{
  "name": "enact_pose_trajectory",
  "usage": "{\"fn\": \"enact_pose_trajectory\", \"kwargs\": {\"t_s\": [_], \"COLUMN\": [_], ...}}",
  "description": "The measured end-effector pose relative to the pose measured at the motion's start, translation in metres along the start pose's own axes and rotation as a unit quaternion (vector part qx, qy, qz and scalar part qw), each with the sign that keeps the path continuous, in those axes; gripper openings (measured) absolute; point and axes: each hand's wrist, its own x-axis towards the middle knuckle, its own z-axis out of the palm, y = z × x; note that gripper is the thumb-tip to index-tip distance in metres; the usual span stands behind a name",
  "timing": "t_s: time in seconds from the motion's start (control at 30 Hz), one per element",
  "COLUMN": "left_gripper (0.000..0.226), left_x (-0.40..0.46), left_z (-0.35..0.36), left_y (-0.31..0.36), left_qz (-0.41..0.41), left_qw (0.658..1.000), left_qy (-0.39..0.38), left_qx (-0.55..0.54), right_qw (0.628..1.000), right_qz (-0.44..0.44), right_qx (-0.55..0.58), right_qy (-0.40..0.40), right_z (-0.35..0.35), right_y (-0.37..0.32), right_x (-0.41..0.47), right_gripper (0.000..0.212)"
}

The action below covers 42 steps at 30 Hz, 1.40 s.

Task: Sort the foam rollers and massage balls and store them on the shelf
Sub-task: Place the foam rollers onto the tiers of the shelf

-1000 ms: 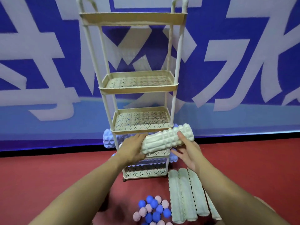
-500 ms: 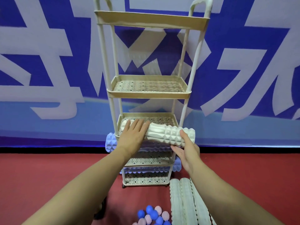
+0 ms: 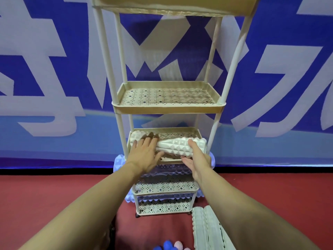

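Since half a second ago: camera closer, white foam roller (image 3: 177, 145) now lower, lying across the third tier (image 3: 196, 131) of the cream shelf (image 3: 167, 107), right end past the tier's right edge. Left hand (image 3: 145, 156) flat on the roller's left part, fingers straight and spread. Right hand (image 3: 195, 157) gripping the right end, thumb over the top, fingers curled beneath. Blue rollers (image 3: 119, 162) on the lower tiers. White rollers (image 3: 207, 230) and blue and pink massage balls (image 3: 168, 245) on the red floor (image 3: 45, 195). Large white characters on the blue banner (image 3: 45, 69), cropped, not readable.
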Motion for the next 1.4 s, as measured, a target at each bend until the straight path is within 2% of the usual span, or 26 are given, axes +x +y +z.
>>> {"fn": "enact_pose_trajectory", "kwargs": {"t_s": [0.07,0.13,0.33,0.47,0.53,0.63,0.67,0.8,0.93,0.97,1.23,1.33,1.4], "left_gripper": [0.072,0.073,0.075,0.071,0.071,0.066,0.065,0.063,0.070,0.072,0.081,0.077,0.073], "left_x": [0.007,0.013,0.028,0.028,0.029,0.028,0.027,0.028,0.043,0.046,0.059,0.053,0.044], "left_z": [0.002,0.001,0.007,0.018,0.023,0.023,0.022,0.022,0.031,0.034,0.040,0.038,0.034], "left_y": [0.000,0.001,0.003,0.003,0.002,0.004,0.006,0.008,-0.005,-0.009,-0.023,-0.022,-0.013], "left_qz": [-0.031,-0.047,-0.052,-0.044,-0.045,-0.054,-0.053,-0.053,-0.048,-0.038,-0.002,-0.006,-0.016], "left_qw": [0.999,0.998,0.997,0.998,0.998,0.995,0.994,0.997,0.997,0.998,0.997,0.996,0.998], "left_qy": [-0.020,-0.033,-0.052,-0.043,-0.045,-0.035,-0.028,-0.020,-0.049,-0.054,-0.075,-0.088,-0.063], "left_qx": [-0.007,-0.013,-0.011,0.002,0.005,0.075,0.094,0.043,-0.018,-0.015,-0.017,-0.024,-0.026], "right_qw": [1.000,0.999,0.999,1.000,0.999,0.989,0.983,0.943,0.865,0.855,0.851,0.823,0.787], "right_qz": [0.013,0.019,0.029,0.003,-0.019,-0.065,-0.084,-0.151,-0.212,-0.214,-0.216,-0.253,-0.290], "right_qx": [-0.021,-0.029,0.000,-0.021,-0.030,-0.110,-0.142,-0.278,-0.438,-0.455,-0.457,-0.487,-0.525], "right_qy": [-0.016,-0.023,-0.012,-0.016,-0.034,-0.073,-0.085,-0.105,-0.123,-0.128,-0.144,-0.147,-0.146], "right_z": [0.004,0.006,0.020,0.019,0.012,-0.001,-0.005,-0.022,-0.031,-0.032,-0.036,-0.036,-0.039], "right_y": [-0.002,-0.007,-0.008,-0.005,-0.008,-0.011,-0.012,-0.007,-0.004,-0.005,0.000,0.005,0.009], "right_x": [0.006,0.015,0.031,0.033,0.036,0.039,0.039,0.041,0.034,0.033,0.037,0.037,0.034], "right_gripper": [0.086,0.077,0.062,0.036,0.032,0.010,0.009,0.035,0.034,0.036,0.034,0.037,0.039]}}
